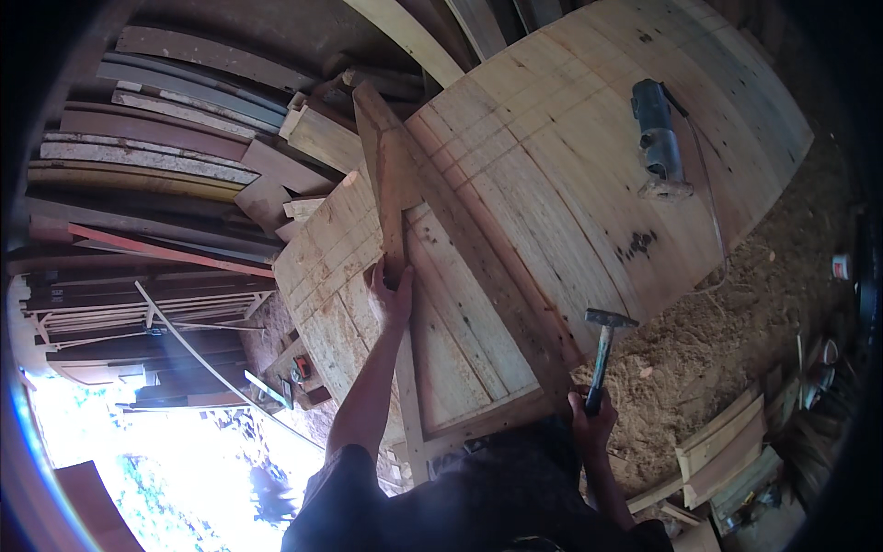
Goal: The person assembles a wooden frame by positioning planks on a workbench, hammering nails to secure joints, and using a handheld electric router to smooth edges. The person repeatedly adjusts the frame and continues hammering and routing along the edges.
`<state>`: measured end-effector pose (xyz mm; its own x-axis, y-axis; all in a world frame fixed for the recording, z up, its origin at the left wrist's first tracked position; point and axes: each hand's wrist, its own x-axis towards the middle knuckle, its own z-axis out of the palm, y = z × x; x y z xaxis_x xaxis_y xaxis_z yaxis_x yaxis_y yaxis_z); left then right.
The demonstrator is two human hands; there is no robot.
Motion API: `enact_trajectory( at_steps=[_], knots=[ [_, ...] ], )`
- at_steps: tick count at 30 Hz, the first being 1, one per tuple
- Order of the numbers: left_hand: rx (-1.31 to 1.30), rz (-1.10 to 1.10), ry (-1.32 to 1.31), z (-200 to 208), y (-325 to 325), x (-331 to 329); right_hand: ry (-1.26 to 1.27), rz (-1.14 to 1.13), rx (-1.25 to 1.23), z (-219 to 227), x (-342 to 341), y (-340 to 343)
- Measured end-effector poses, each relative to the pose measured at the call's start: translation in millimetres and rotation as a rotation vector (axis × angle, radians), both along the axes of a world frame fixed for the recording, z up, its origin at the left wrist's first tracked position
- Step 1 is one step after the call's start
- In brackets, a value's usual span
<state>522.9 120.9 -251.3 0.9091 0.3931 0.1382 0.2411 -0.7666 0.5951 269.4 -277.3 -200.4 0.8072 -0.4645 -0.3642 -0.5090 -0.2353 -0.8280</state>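
Observation:
A wooden frame [469, 267] of joined beams lies across a broad plank tabletop [570, 138]. My left hand [391, 296] is closed around the frame's left beam, about halfway along it. My right hand [593, 420] grips a hammer [602, 361] by the dark lower end of its handle. The hammer stands upright with its metal head at the top, beside the near right corner of the frame and not touching it. Bare planks show through the frame's opening.
A dark corded power tool [655, 129] rests on the tabletop's far right, its cord trailing over the edge. Stacked boards [175, 138] fill the left side. Sawdust [681, 368] covers the ground at right, near more wood offcuts [727, 446]. An orange tape measure [300, 369] lies at left.

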Motion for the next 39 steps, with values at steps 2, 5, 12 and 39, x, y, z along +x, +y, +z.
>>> enact_trajectory(
  at_steps=[2, 5, 12, 39],
  knots=[
    [-0.001, -0.028, -0.039, 1.0, -3.3, 2.6, 0.022, 0.021, -0.023, 1.2, -0.2, -1.1],
    [-0.004, -0.089, -0.112, -1.7, -1.8, 4.2, 0.012, 0.066, -0.058, 2.9, 0.7, -4.1],
    [0.002, -0.128, -0.154, -0.5, -4.6, 2.9, -0.161, 0.215, -0.19, 15.6, 48.3, -30.1],
    [-0.084, -0.064, -0.103, 15.2, -18.3, 2.1, -0.71, 0.796, -0.216, -11.3, 360.3, 98.9]
  ],
)
